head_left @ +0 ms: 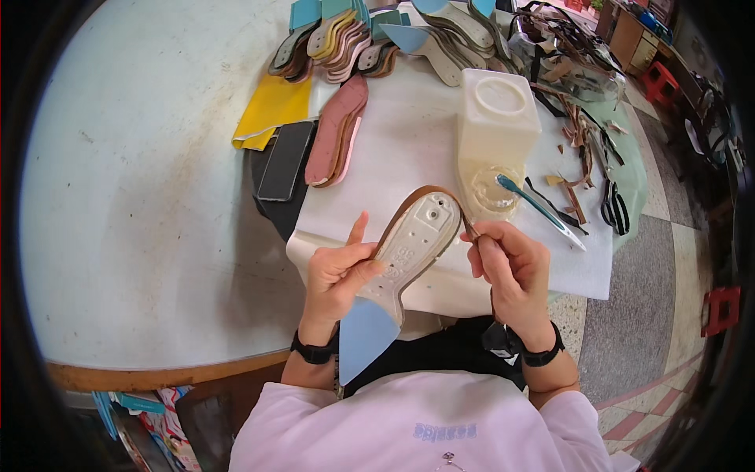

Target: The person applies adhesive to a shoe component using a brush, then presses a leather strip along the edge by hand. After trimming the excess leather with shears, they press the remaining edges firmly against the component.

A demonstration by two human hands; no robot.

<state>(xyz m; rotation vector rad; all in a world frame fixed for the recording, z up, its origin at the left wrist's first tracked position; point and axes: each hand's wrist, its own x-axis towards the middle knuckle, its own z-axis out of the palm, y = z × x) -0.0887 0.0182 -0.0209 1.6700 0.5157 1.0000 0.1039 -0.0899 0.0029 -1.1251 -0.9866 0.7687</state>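
Observation:
My left hand (338, 275) grips a shoe insole (413, 236) by its side, thumb on top and index finger raised. The insole has a grey-white heel part with small holes and a light blue front end that points down toward my lap. Around its heel edge runs a thin brown strip (421, 193). At the right of the heel, my right hand (507, 263) pinches the strip's end between thumb and fingers. Part of the strip seems to hang below that hand, but the palm hides how it runs.
Beyond my hands stands a white plastic jug (499, 114) with pale glue in its cut-open part, and a blue-white toothbrush (543, 212) rests against it. Stacked insoles (338, 134), a phone (287, 161) and yellow sheet (275, 106) lie left. Brown scraps (578, 197) and black-handled scissors (615, 208) lie right.

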